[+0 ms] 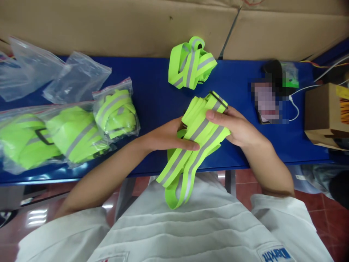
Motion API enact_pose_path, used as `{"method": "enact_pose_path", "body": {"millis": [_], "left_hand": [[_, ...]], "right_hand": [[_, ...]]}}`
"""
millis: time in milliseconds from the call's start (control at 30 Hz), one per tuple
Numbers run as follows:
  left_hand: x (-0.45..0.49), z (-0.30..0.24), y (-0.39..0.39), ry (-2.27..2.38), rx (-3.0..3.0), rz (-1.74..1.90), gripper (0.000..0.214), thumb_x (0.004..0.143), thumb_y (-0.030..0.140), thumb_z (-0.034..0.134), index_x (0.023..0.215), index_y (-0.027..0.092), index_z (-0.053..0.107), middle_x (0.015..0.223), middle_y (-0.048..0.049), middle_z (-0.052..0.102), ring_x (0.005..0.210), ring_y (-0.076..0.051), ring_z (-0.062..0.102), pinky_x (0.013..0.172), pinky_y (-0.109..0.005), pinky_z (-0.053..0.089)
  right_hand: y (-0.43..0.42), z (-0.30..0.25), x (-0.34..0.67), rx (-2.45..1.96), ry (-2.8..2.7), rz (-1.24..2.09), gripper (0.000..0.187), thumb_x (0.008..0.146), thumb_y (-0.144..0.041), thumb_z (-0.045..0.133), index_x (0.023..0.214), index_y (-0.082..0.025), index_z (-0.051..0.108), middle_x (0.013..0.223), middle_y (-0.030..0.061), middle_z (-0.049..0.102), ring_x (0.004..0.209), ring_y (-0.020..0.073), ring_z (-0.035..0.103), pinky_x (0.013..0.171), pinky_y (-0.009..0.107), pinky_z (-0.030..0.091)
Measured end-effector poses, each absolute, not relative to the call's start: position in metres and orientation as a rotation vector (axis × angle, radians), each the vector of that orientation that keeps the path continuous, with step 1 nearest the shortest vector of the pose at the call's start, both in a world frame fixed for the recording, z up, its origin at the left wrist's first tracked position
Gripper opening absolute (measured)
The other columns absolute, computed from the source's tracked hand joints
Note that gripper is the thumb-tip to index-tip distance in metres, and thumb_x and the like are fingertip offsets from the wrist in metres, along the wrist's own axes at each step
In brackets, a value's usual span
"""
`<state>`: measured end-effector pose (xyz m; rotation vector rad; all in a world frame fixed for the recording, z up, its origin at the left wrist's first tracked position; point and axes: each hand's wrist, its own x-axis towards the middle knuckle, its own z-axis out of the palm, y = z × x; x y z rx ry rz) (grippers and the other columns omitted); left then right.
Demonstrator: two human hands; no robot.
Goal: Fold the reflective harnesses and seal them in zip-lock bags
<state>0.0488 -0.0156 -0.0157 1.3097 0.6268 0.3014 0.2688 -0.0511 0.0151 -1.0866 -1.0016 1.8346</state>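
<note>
- The left hand is clamping the neon-yellow strap from 9 o'clock, thumb on top, fingers mostly hidden beneath.
- The right hand is gripping its folded end from 3 o'clock, near a dark buckle.
- Stacked folds are spanning both hands over the blue table; a loop is hanging toward 7 o'clock.
- A loose bundle is resting at 12 o'clock, bagged bundles at 9.
- The person is apparently folding the strap; the next move is probably calling for pinning the folds while gathering that loop.
</note>
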Motion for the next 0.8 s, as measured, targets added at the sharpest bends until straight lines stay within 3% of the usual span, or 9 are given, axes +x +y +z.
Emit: {"method": "enact_pose_path", "body": {"millis": [200,400,533,667,800], "left_hand": [[0.056,-0.028,-0.03,0.527,1.0,0.064,0.045,0.071,0.039,0.093,0.108,0.017,0.078,0.108,-0.0091,0.08,0.097,-0.025,0.076,0.085,-0.034,0.063],[0.052,-0.028,-0.028,0.474,1.084,0.053,0.034,0.079,0.041,0.087,0.102,0.017,0.08,0.101,-0.0077,0.08,0.093,-0.026,0.076,0.083,-0.034,0.062],[0.055,-0.026,-0.03,0.488,1.109,0.071,0.04,0.08,0.043,0.086,0.108,0.017,0.077,0.108,-0.0092,0.079,0.102,-0.028,0.075,0.085,-0.034,0.062],[0.063,-0.024,-0.038,0.582,1.012,0.16,0.051,0.07,0.041,0.094,0.111,0.016,0.075,0.104,-0.008,0.079,0.096,-0.026,0.075,0.083,-0.034,0.062],[0.066,-0.025,-0.043,0.668,0.912,0.235,0.054,0.07,0.038,0.094,0.114,0.015,0.075,0.109,-0.0095,0.079,0.098,-0.027,0.075,0.086,-0.037,0.061]], "right_hand": [[-0.048,0.013,0.268,-1.079,-0.87,2.026,0.038,0.086,-0.056,0.078,0.102,-0.022,0.081,0.101,0.0063,0.082,0.088,0.0261,0.079,0.083,0.039,0.066],[-0.043,0.008,0.272,-1.117,-0.89,2.104,0.047,0.08,-0.061,0.081,0.1,-0.019,0.08,0.09,0.0082,0.081,0.088,0.0299,0.079,0.083,0.043,0.066],[-0.045,0.007,0.269,-1.186,-0.891,1.941,0.044,0.083,-0.06,0.08,0.104,-0.022,0.079,0.087,0.0043,0.08,0.085,0.0277,0.079,0.08,0.041,0.067],[-0.047,0.008,0.263,-1.249,-0.918,1.7,0.043,0.083,-0.057,0.082,0.11,-0.024,0.077,0.089,0.0013,0.08,0.092,0.0267,0.079,0.085,0.04,0.066],[-0.047,0.008,0.263,-1.276,-0.934,1.692,0.046,0.082,-0.06,0.081,0.108,-0.022,0.077,0.09,0.0024,0.08,0.095,0.0275,0.079,0.086,0.041,0.067]]}}
